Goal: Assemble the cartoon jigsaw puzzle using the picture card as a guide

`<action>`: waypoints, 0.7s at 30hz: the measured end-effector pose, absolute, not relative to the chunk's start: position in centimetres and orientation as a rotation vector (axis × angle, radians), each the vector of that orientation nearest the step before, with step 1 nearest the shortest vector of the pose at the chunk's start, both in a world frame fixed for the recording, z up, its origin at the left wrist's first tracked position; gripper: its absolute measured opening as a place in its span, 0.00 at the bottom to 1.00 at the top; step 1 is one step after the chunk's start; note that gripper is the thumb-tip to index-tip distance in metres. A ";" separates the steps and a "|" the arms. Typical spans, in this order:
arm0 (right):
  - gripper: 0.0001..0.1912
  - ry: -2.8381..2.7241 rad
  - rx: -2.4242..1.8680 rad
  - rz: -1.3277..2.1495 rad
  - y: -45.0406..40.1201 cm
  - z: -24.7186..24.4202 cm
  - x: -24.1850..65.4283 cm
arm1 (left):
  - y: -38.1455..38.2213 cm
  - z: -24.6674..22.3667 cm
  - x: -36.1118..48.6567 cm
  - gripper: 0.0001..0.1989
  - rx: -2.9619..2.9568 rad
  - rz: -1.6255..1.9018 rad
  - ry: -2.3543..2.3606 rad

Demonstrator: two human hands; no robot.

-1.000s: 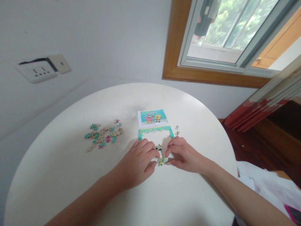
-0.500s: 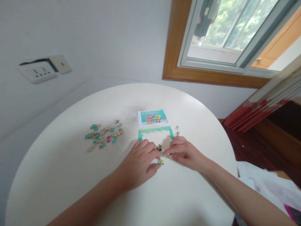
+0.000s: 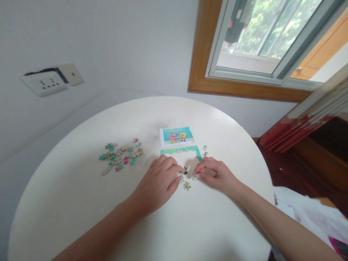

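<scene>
The picture card (image 3: 178,136) is lying on the round white table (image 3: 174,232), and the teal puzzle border (image 3: 190,149) is sitting just on its near side. The left hand (image 3: 160,177) is resting nearer the person than the card and to its left, its thumb and forefinger leaving a narrow gap beside a pale green piece (image 3: 181,179); whether they are gripping it, I cannot tell. The right hand (image 3: 216,175) is reaching in on the card's near right, thumb and forefinger almost meeting at a small greenish piece (image 3: 194,178), though I cannot tell if they are holding it. A yellow-green piece (image 3: 187,185) is lying straight nearer the person from the card, farther out than a dark-marked piece (image 3: 185,170). A loose pile of pieces (image 3: 121,157) is spreading well to the card's left
</scene>
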State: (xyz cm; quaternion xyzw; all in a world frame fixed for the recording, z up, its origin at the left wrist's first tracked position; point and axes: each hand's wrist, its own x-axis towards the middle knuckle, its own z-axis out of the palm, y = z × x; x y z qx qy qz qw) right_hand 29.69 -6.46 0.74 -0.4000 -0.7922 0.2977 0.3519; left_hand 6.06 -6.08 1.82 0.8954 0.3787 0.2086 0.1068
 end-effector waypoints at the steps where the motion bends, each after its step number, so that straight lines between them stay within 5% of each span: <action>1: 0.04 -2.045 -1.037 0.795 -6.5 0.7 29.7 | -6.1 1.8 6.1 0.07 2.634 0.613 1.107; 21: 0.06 -2.008 -1.039 0.676 -6.3 1.2 29.4 | -7.1 1.3 7.5 0.04 2.643 0.472 1.111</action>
